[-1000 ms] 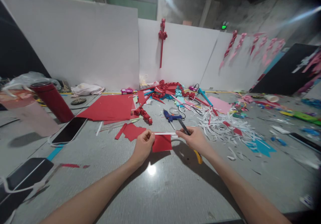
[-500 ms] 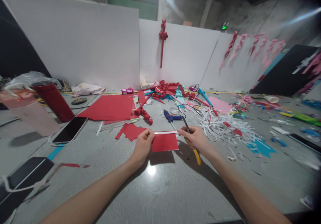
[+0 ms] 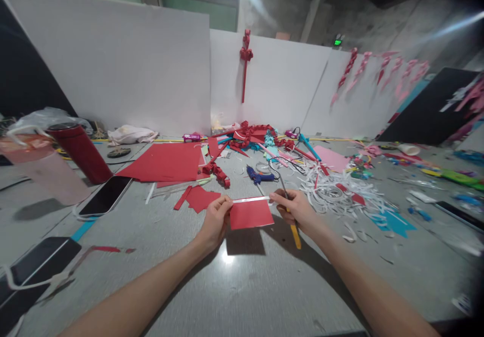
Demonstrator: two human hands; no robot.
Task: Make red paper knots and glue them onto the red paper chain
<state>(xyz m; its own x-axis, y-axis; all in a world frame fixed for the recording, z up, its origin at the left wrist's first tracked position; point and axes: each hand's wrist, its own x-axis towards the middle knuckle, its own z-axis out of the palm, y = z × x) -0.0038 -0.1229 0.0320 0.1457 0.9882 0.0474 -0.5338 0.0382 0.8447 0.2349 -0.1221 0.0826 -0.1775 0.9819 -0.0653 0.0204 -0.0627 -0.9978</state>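
Observation:
A small red paper piece (image 3: pixel 251 214) is held up just above the table, with a white strip (image 3: pixel 250 200) that looks like tape along its top edge. My left hand (image 3: pixel 217 219) is closed in a pinch on the paper's upper left corner. At the upper right end, my right hand (image 3: pixel 293 208) pinches the white strip between thumb and finger. The same hand also keeps a yellow-handled tool (image 3: pixel 295 235) in its palm; the fingers hide most of it, so its kind is unclear. Behind the paper lies a blue glue gun (image 3: pixel 260 175).
Red paper sheets (image 3: pixel 166 161) and smaller red scraps (image 3: pixel 200 197) lie on the left. White curled paper strips (image 3: pixel 333 191) pile up on the right. A phone (image 3: pixel 106 196), a red flask (image 3: pixel 81 153) and a pink bottle (image 3: pixel 47 168) stand or lie at far left.
The paper's lower right corner has swung slightly to the right, and the sheet is tilted a little more. The tool in my right hand has turned slightly. My left hand has hardly moved.

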